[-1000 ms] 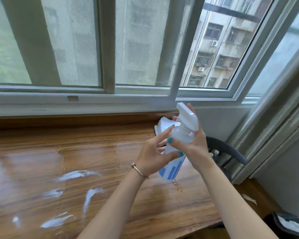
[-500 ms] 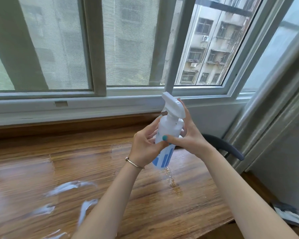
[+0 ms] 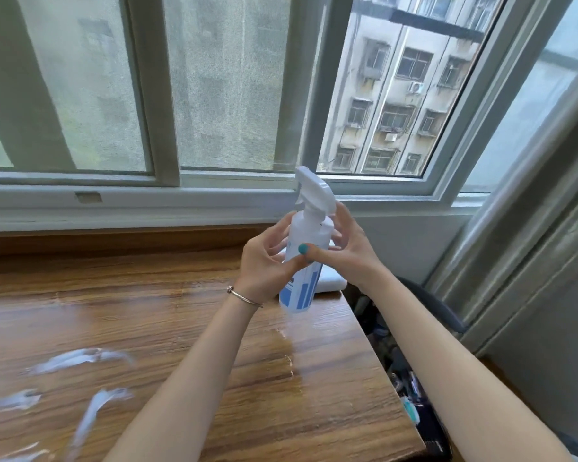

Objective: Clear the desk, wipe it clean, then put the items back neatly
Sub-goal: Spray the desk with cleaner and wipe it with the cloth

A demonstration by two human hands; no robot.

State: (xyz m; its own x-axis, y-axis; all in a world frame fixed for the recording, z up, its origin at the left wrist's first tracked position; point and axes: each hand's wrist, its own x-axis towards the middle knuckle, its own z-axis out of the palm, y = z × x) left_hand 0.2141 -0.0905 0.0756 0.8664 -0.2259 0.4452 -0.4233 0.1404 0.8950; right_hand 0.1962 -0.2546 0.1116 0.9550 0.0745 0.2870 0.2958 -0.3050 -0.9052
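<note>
Together, both hands (image 3: 266, 261) (image 3: 351, 250) hold the spray bottle (image 3: 306, 261) upright.

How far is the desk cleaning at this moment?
Done: the desk looks mostly cleared, with only a white folded item at its far edge. In hand: left hand and right hand hold the spray bottle; wet streaks lie on the wood. Left: wiping, then returning items.
</note>
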